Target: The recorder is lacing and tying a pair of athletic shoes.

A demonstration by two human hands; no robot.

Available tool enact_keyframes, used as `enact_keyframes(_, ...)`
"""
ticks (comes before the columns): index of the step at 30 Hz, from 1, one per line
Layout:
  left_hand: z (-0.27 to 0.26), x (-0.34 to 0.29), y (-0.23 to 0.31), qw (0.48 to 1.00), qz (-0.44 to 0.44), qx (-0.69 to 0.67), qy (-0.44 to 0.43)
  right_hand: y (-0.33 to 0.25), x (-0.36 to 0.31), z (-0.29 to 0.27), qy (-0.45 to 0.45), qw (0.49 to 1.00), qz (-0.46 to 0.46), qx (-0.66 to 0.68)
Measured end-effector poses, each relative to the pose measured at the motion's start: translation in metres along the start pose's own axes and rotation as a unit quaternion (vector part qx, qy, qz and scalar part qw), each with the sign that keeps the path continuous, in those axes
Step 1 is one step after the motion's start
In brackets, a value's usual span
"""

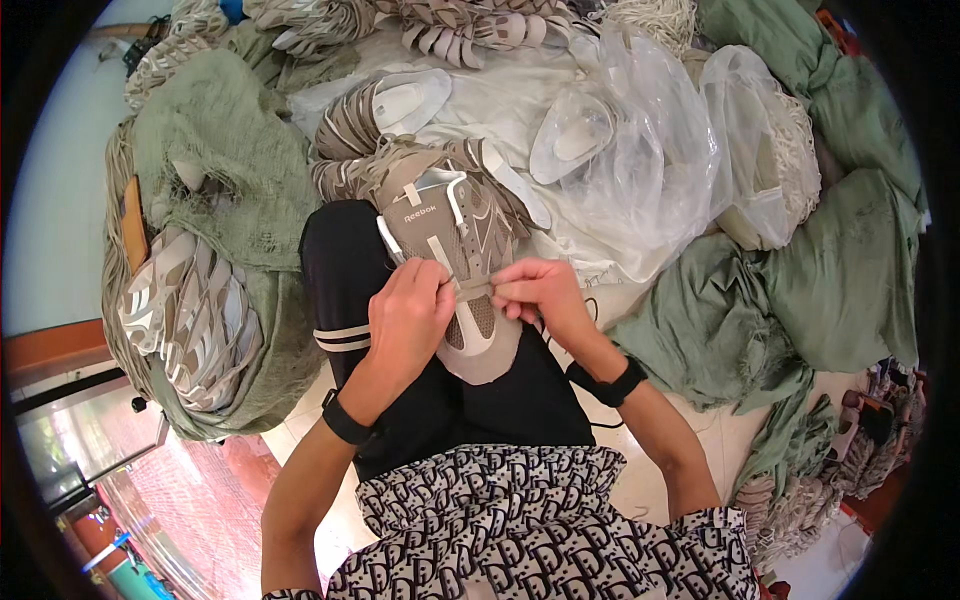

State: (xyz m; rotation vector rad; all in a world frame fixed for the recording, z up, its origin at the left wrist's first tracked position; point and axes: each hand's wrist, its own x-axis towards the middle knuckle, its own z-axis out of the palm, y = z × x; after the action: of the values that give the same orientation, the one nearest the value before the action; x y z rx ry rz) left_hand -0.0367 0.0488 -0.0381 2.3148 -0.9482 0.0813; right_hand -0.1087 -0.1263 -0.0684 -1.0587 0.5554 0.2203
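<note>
A taupe and white shoe upper (484,366) lies over my black-trousered thighs, its rounded toe pointing toward me and its tongue (416,222) away from me. Across the throat, just above the mesh toe, runs a thin light shoelace (474,291). My left hand (408,305) pinches the lace at the left side of the throat, its fingers curled. On the opposite side, my right hand (545,293) pinches the lace between thumb and forefinger. Both fingertips sit close to the upper, and the lace ends are hard to make out.
More uppers (350,120) are bunched just beyond my knees on white sheeting (480,95). A clear plastic bag (645,135) and a bundle of pale laces (790,165) lie at the far right. Green cloth (205,160) and stacked uppers (190,320) stand left; green cloth heaps (800,270) lie right.
</note>
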Motion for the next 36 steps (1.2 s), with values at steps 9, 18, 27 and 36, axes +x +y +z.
enact_keyframes(9, -0.054, 0.002, 0.028, 0.817, -0.334, -0.448, -0.143, 0.004, -0.005, -0.001, -0.043, 0.744, -0.527, -0.410)
enact_keyframes(18, -0.024, 0.035, 0.013, 0.962, -0.183, -0.130, -0.156, 0.013, -0.019, 0.012, 0.062, 0.791, -0.452, -0.407)
enact_keyframes(27, -0.010, 0.036, 0.012, 0.962, -0.172, -0.082, -0.194, 0.011, -0.004, 0.002, 0.028, 0.958, -0.171, -0.228)
enact_keyframes(36, -0.004, 0.042, 0.012, 0.932, -0.235, -0.126, -0.247, 0.011, -0.002, 0.007, 0.053, 0.911, -0.255, -0.319)
